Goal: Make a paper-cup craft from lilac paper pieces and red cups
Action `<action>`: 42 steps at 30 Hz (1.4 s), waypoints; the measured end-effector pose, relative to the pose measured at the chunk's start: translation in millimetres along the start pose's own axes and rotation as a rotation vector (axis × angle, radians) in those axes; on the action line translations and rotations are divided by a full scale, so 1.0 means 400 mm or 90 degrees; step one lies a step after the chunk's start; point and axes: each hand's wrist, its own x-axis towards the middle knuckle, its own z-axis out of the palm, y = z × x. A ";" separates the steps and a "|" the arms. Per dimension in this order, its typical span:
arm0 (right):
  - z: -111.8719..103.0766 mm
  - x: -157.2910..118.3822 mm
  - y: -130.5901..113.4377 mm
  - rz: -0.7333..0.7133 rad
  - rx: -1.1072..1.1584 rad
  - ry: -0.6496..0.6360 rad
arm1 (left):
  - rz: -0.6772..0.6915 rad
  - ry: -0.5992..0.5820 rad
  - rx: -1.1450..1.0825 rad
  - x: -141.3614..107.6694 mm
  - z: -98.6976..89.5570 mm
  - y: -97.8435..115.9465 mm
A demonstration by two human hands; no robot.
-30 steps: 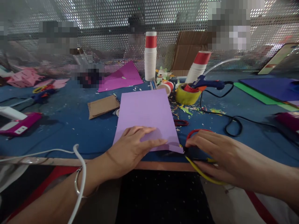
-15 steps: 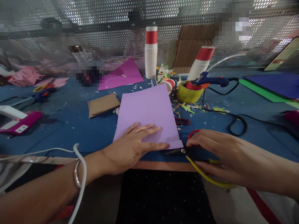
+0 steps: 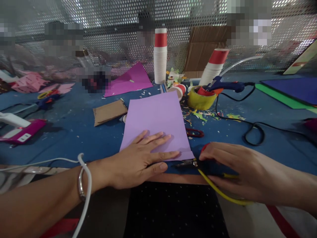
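In the head view, the left hand [image 3: 138, 163] lies flat, fingers spread, on a purple sheet [image 3: 153, 114] near the table's [image 3: 74, 140] front edge; its long axis seems to run away from the person. Apart, the right hand [image 3: 244, 170] grips scissors [image 3: 195, 163], blades pointing left.

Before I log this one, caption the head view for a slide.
Left hand spread over a lilac sheet, right hand holding scissors by its near right corner, at a blue table.

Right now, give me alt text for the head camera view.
A person's left hand rests spread on a lilac sheet on a blue table, while the right hand holds scissors by the sheet's near edge. Farther back are two cup stacks and a glue gun.
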 end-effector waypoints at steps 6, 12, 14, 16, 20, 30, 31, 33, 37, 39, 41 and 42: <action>0.002 0.011 0.007 0.012 0.066 -0.039 | -0.010 -0.068 0.014 0.002 -0.018 0.013; 0.008 0.026 -0.006 0.001 0.069 -0.029 | -0.014 -0.076 0.015 0.007 -0.019 0.017; 0.010 0.026 -0.007 -0.007 0.065 -0.027 | -0.013 -0.071 0.014 0.010 -0.017 0.017; 0.012 0.024 -0.005 -0.016 0.059 -0.023 | -0.007 -0.067 0.014 0.011 -0.015 0.017; 0.020 0.026 -0.003 -0.026 0.043 -0.018 | 0.008 -0.057 0.004 0.010 -0.012 0.011; 0.035 0.045 -0.012 -0.040 0.020 -0.006 | 0.019 -0.074 0.006 0.007 -0.012 0.004; 0.035 0.041 -0.012 -0.039 0.017 -0.008 | 0.020 -0.069 0.002 0.007 -0.013 0.004; 0.033 0.035 -0.014 -0.036 0.011 -0.010 | 0.022 -0.061 -0.008 0.008 -0.014 0.003; 0.034 0.035 -0.022 -0.035 -0.011 0.003 | 0.020 -0.066 -0.016 0.008 -0.018 0.001; 0.037 0.042 -0.027 -0.031 -0.021 0.013 | 0.024 -0.064 -0.021 0.008 -0.020 -0.001; 0.040 0.049 -0.030 -0.031 -0.020 0.019 | 0.027 -0.067 -0.028 0.008 -0.023 -0.002; 0.041 0.051 -0.031 -0.035 -0.017 0.021 | 0.026 -0.075 -0.031 0.009 -0.025 -0.001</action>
